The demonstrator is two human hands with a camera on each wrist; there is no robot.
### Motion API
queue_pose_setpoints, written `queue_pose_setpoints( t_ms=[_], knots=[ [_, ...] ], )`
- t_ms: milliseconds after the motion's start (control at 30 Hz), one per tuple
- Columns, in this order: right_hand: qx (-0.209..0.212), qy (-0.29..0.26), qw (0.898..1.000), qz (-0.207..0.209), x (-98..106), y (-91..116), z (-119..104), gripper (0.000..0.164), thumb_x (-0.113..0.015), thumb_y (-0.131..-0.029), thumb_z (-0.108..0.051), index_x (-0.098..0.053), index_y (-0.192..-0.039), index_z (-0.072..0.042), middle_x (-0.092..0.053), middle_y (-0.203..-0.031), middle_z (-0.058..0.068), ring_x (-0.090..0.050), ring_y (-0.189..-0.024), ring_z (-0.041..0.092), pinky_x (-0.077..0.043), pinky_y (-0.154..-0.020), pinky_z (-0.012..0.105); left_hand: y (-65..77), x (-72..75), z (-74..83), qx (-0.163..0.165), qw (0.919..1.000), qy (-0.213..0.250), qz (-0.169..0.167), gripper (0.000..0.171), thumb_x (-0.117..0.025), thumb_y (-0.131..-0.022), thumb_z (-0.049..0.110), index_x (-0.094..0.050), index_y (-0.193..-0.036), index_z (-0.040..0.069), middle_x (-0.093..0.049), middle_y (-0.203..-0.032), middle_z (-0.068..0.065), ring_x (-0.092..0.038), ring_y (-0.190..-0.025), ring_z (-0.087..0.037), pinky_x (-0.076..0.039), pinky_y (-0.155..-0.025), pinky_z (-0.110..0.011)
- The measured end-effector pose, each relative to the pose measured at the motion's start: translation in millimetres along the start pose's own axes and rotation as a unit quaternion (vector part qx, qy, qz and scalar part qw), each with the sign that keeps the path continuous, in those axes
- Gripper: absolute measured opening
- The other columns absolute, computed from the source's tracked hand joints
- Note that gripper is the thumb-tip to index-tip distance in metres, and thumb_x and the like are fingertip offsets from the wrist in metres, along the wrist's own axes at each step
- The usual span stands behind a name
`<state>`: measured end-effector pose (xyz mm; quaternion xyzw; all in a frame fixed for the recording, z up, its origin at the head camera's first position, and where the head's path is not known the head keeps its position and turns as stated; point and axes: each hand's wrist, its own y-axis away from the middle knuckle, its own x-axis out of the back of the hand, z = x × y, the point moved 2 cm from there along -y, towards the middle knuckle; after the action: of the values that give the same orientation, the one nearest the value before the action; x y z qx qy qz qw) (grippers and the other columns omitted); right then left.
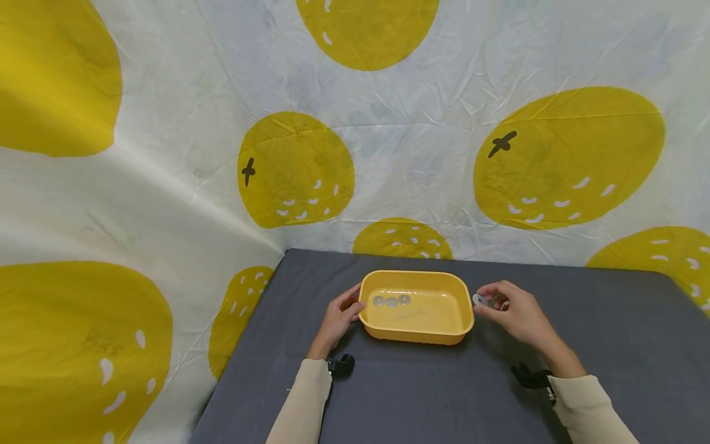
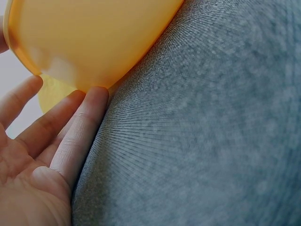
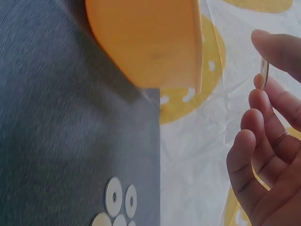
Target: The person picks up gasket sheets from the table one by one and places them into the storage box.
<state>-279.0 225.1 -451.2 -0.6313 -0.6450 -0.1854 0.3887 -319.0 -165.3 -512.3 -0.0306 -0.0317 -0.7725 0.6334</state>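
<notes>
A yellow plastic tub (image 1: 416, 337) sits on the dark cloth, with three metal washers (image 1: 391, 302) lying inside at its left. My left hand (image 1: 338, 314) holds the tub's left end, thumb over the rim and fingers against the outer wall. In the left wrist view, the fingertips (image 2: 98, 96) touch the wall low down, near the cloth. Just off the tub's right end, my right hand (image 1: 516, 311) pinches one flat washer (image 3: 265, 74) between thumb and fingertips. More washers (image 3: 113, 197) lie on the cloth at the bottom of the right wrist view.
A grey cloth (image 1: 399, 394) covers the table. Behind and to the left hangs a white sheet (image 1: 410, 166) printed with big yellow fruit. Black straps (image 1: 531, 376) with wrist cameras sit at both cuffs.
</notes>
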Motion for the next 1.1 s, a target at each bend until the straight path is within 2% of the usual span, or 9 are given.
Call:
queue_pose_setpoints(
  t_ms=[67,333,533,767,1100],
  knots=[
    [-0.001,-0.002,1.0,-0.001,-2.0,-1.9,-3.4,0.031,-0.082,-0.089,-0.028,-0.072,-0.113,-0.011,-0.065,-0.099,0.005,-0.054,-0.081,0.011,-0.047,-0.063,0.023,-1.4,-0.1,-1.9,0.002,1.0,0.0,0.002,0.059,-0.071,-0.098,0.026,-0.051,-0.153,0.017,-0.06,-0.142,-0.023,-0.067,-0.117,-0.022,-0.061,-0.092,-0.035],
    [0.014,-0.026,1.0,-0.004,-9.8,-10.1,-19.6,0.029,-0.08,-0.09,-0.02,-0.07,-0.114,-0.007,-0.063,-0.1,0.007,-0.052,-0.079,0.012,-0.046,-0.062,0.024,-14.2,0.1,-25.6,0.011,0.9998,-0.007,0.016,0.053,-0.063,-0.102,0.015,-0.05,-0.153,0.021,-0.06,-0.143,-0.021,-0.066,-0.12,-0.026,-0.06,-0.094,-0.037],
    [0.03,-0.029,0.999,-0.004,-15.7,-17.1,-29.1,0.03,-0.081,-0.089,-0.02,-0.071,-0.114,-0.006,-0.062,-0.097,0.007,-0.05,-0.077,0.012,-0.045,-0.062,0.023,-14.1,-0.6,-25.2,0.013,0.9997,-0.008,0.021,0.053,-0.064,-0.102,0.018,-0.05,-0.153,0.024,-0.06,-0.144,-0.019,-0.065,-0.121,-0.026,-0.06,-0.094,-0.036],
    [0.023,-0.033,0.999,-0.01,-21.5,-23.4,-38.2,0.028,-0.08,-0.09,-0.023,-0.071,-0.112,-0.009,-0.062,-0.098,0.008,-0.049,-0.077,0.015,-0.042,-0.063,0.025,-13.4,0.1,-19.8,0.013,0.9998,-0.008,0.011,0.055,-0.064,-0.101,0.014,-0.049,-0.154,0.016,-0.06,-0.143,-0.023,-0.066,-0.12,-0.028,-0.061,-0.094,-0.038],
    [0.036,-0.057,0.998,-0.007,-34.2,-36.1,-48.0,0.027,-0.082,-0.089,-0.022,-0.072,-0.11,-0.008,-0.064,-0.101,0.008,-0.051,-0.075,0.015,-0.044,-0.061,0.024,-14.4,-0.2,-26.8,0.006,0.9995,-0.015,0.028,0.053,-0.067,-0.1,0.023,-0.052,-0.151,0.028,-0.061,-0.143,-0.015,-0.065,-0.122,-0.025,-0.061,-0.093,-0.036]
  ],
)
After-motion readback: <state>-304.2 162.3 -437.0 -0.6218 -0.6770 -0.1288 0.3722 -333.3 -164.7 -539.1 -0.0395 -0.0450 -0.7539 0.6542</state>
